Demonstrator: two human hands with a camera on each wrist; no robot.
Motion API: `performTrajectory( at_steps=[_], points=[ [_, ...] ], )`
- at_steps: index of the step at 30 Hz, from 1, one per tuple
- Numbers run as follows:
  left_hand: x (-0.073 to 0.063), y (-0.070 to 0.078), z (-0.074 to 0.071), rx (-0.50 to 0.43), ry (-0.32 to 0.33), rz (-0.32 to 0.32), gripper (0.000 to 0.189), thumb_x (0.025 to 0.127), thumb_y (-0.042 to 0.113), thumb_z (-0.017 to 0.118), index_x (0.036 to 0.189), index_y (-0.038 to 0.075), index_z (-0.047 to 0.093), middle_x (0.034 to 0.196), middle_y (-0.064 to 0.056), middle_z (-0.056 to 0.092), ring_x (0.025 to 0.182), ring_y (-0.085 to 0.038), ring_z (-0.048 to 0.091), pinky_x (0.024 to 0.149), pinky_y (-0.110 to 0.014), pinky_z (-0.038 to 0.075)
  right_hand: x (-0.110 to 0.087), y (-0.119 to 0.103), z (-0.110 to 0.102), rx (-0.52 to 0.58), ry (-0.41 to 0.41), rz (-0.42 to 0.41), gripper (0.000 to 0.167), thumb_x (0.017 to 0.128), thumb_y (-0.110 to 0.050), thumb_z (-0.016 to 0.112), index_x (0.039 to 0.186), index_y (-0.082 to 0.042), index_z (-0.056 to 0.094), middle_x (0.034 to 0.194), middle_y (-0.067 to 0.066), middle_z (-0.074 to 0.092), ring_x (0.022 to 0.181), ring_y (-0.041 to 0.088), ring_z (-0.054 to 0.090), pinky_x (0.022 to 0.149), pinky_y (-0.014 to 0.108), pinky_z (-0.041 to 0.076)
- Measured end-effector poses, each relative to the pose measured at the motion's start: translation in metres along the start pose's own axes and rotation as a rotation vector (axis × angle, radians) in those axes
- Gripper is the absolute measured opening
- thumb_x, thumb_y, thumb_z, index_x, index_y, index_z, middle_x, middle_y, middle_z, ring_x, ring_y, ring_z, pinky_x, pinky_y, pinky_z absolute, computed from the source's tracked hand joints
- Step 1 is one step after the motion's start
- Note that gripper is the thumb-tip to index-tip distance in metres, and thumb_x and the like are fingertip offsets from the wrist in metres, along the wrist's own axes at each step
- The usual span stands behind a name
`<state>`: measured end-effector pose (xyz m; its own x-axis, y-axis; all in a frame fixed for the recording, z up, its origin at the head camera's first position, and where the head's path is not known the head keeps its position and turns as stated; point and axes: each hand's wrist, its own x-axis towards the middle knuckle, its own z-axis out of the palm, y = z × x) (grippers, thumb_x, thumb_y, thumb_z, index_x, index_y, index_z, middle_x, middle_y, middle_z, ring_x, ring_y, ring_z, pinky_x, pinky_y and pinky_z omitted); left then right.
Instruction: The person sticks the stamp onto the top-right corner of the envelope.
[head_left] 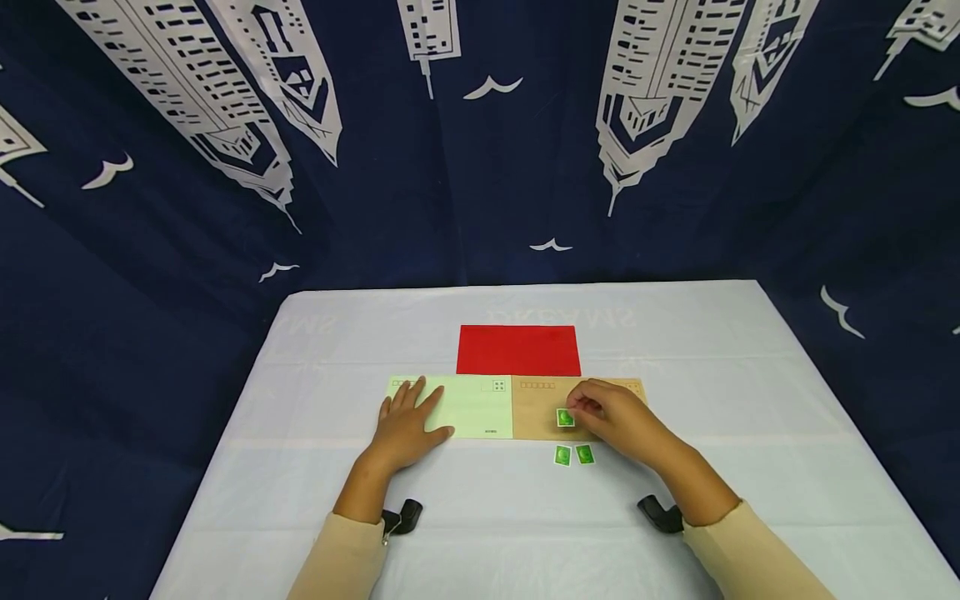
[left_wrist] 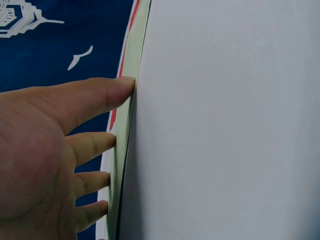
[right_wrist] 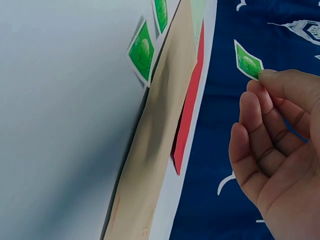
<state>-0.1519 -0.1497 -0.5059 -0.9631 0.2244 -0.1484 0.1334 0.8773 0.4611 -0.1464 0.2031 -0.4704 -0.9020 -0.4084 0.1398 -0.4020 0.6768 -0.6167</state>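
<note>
My right hand [head_left: 618, 417] pinches a small green postage stamp [right_wrist: 248, 62] with a white perforated edge between thumb and forefinger. It holds the stamp above a tan envelope [head_left: 536, 421]; the right wrist view shows a gap between them. The left hand [head_left: 405, 425] rests with fingers spread on a pale green envelope [head_left: 476, 412], its thumb near the front edge. These two envelopes lie side by side. Two more green stamps lie on the table just in front of the tan envelope, a left one [head_left: 562, 455] and a right one [head_left: 585, 454].
Behind the two envelopes lies a red envelope [head_left: 519, 350]. All of it is on a table with a white cloth [head_left: 337, 333]. A dark blue curtain [head_left: 450, 183] with white building and bird prints hangs beyond the far edge. Black wrist mounts [head_left: 660, 514] sit under the forearms.
</note>
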Motion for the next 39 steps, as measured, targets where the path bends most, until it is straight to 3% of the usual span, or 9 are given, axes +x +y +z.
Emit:
performTrajectory(
  at_steps=[39],
  points=[
    [0.000,0.000,-0.001,-0.026,0.007,0.004,0.072,0.092,0.042,0.069,0.155,0.016,0.043,0.168,-0.015,0.023,0.158,-0.041,0.010,0.123,-0.068,0.009,0.052,-0.006,0.021,0.214,-0.103,0.081,0.004,0.094,-0.016,0.073,0.097,-0.017,0.070,0.089,-0.001,0.069,0.083,0.014,0.061,0.073,0.020,0.055]
  ],
)
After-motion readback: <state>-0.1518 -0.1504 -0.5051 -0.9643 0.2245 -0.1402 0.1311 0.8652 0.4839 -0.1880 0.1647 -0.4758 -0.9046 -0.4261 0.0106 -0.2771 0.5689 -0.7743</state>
